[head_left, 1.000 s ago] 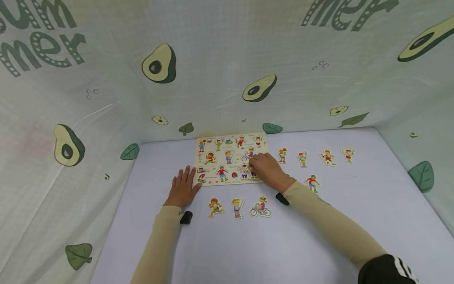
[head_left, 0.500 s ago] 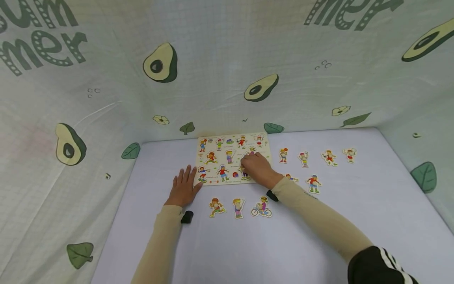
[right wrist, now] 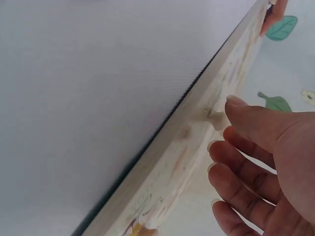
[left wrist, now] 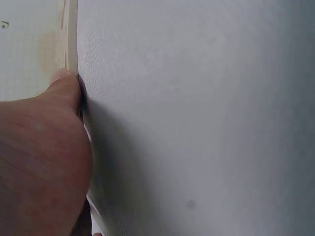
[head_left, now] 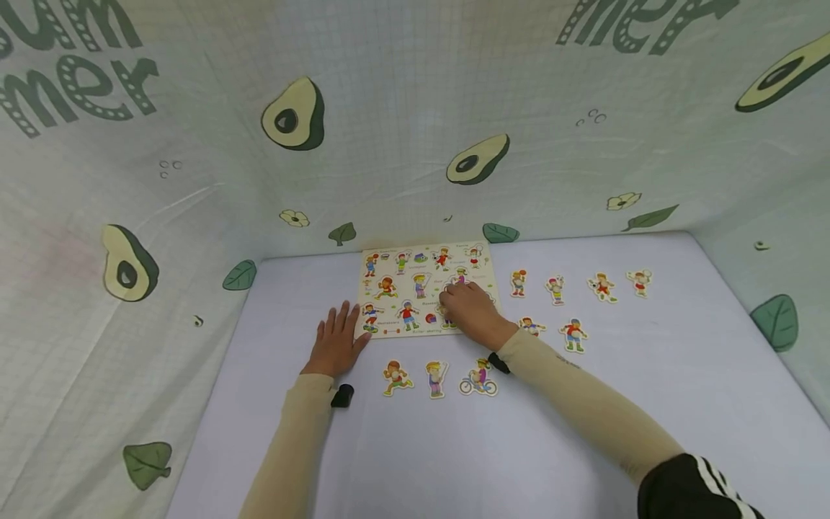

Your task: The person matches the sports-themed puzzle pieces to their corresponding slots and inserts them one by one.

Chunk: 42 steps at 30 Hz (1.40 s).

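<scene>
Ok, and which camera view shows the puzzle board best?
The head view: it shows the puzzle board from above, partly hidden by the right hand. The left wrist view gives only an edge strip; the right wrist view, a blurred slant.

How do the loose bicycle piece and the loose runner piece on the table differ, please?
The bicycle piece looks wider than the runner piece. The bicycle piece shows a rider above blue wheels; the runner piece shows a figure in mid-stride. In the head view, the bicycle piece ends the front row on the right, the runner piece on the left. Both lie off the board.
</scene>
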### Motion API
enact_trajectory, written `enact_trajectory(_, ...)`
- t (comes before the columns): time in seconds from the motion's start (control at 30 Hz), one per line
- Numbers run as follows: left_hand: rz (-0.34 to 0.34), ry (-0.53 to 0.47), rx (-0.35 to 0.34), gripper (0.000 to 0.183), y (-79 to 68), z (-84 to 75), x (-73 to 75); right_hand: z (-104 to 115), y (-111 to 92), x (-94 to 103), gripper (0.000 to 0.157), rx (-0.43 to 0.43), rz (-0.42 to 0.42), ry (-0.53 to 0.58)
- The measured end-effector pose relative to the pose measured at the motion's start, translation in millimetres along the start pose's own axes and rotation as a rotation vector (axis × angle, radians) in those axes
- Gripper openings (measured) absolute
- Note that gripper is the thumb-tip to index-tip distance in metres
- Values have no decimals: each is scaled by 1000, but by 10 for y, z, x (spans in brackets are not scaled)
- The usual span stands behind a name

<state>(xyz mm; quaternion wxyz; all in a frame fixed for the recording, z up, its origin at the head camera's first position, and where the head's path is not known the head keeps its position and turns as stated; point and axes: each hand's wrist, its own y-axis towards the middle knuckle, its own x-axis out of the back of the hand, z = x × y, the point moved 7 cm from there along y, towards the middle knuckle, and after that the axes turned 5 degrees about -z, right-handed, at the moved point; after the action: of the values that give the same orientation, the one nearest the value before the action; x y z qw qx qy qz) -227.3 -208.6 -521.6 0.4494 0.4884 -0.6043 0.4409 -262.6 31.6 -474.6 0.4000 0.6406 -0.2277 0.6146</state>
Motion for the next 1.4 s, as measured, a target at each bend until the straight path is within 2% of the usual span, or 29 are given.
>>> enact_trajectory(0.2, 5, 8, 8, 67, -5, -14, -30, -22, -265, 172, 21, 0, -59, 74)
enact_trajectory(0.47, 29, 24, 21, 68, -4, 4, -31, -67, -674, 251, 21, -21, -20, 147)
enact_trajectory(0.73, 25, 16, 20, 68, -5, 12, 5, 41, -986, 286, 16, 3, 0, 230)
enact_trajectory(0.9, 10, 4, 15, 67, -11, 15, 12, 147, -1091, 238, 15, 41, 13, 216)
enact_trajectory(1.07, 0, 1, 12, 67, -24, -5, 30, 244, -1137, 174, 17, 62, -19, 194)
enact_trajectory(1.23, -1, 0, 9, 67, -22, -14, 25, 298, -1137, 143, 18, 68, -54, 125)
enact_trajectory(1.4, 4, -10, 5, 67, -12, -22, -1, 299, -1131, 152, 16, 86, -41, 68)
